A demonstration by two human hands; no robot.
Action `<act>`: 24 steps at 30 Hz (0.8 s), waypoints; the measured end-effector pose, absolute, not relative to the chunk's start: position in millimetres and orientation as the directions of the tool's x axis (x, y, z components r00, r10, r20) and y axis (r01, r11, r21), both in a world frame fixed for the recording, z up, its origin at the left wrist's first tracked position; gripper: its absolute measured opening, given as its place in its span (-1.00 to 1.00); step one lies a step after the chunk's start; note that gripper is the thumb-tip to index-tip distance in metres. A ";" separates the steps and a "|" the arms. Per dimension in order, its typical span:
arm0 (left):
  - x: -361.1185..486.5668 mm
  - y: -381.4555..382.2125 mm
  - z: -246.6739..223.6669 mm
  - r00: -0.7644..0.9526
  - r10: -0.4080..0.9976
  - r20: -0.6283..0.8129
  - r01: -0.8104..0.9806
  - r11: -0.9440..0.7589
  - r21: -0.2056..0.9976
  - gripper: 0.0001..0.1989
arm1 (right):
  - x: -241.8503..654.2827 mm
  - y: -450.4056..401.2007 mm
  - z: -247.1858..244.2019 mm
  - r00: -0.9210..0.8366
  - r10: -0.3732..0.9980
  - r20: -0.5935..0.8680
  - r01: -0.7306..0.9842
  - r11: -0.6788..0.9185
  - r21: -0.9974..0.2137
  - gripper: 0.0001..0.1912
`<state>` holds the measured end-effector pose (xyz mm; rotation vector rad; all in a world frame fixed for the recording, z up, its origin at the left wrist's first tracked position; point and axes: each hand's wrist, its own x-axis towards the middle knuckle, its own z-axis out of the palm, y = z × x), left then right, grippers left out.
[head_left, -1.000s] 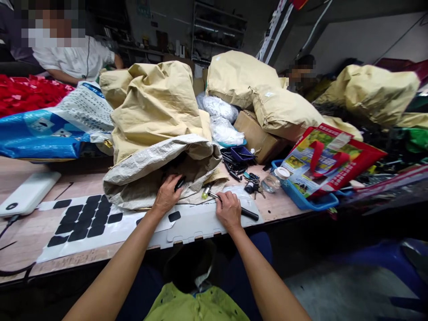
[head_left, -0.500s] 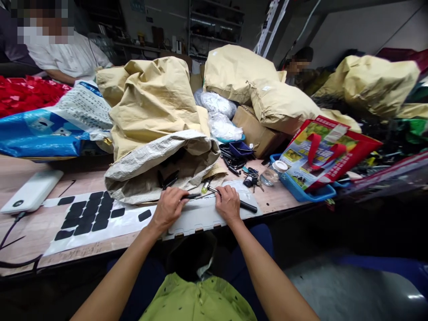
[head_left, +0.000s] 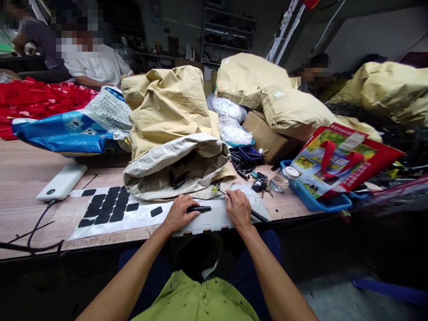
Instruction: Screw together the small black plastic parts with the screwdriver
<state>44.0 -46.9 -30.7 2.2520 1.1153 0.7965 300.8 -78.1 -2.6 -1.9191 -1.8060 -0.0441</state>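
My left hand is closed on a slim black pen-like piece, which lies level just above a white board. In my right hand is a small hammer; its black handle sticks out to the right, and its metal shaft runs left to a yellow-green head. Behind both hands gapes the mouth of a woven sack, with several black pieces inside. A white sheet with black rounded-square stickers lies to the left of my left hand.
A white power bank with a cable lies at the left. At the right are keys, a clear jar and a blue basket with a red bag. Tan sacks are piled behind. Co-workers sit across the table.
The view has swung left, so everything sits further right. The hammer head has moved away from the black piece in my left hand, which now shows a clean end. Both hands keep their hold.
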 end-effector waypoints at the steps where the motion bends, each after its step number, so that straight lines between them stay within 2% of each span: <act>1: 44.1 -47.1 -30.4 0.489 0.827 0.276 0.531 -0.534 0.658 -0.80 | 297.8 -85.8 1.6 0.129 0.920 0.370 0.928 0.019 -0.371 -0.76; 5: 45.8 -48.4 -28.8 0.480 0.838 0.258 0.543 -0.515 0.663 -0.80 | 279.4 -124.6 9.3 0.110 0.923 0.368 0.842 0.110 -0.528 -0.71; 12: 46.7 -48.4 -29.6 0.468 0.840 0.275 0.558 -0.523 0.644 -0.78 | 250.6 -153.3 4.1 0.045 0.952 0.304 0.784 0.155 -0.601 -0.62; 15: 46.2 -48.0 -29.4 0.474 0.837 0.272 0.554 -0.524 0.646 -0.78 | 242.7 -152.0 5.0 0.048 0.937 0.345 0.780 0.181 -0.599 -0.60; 20: 46.4 -47.8 -29.3 0.470 0.841 0.269 0.555 -0.518 0.651 -0.86 | 237.4 -151.8 1.7 -0.006 0.944 0.329 0.846 0.180 -0.502 -0.60; 24: 46.4 -47.4 -30.1 0.474 0.841 0.261 0.541 -0.512 0.667 -0.79 | 242.4 -152.1 2.4 0.047 0.932 0.359 0.859 0.146 -0.490 -0.60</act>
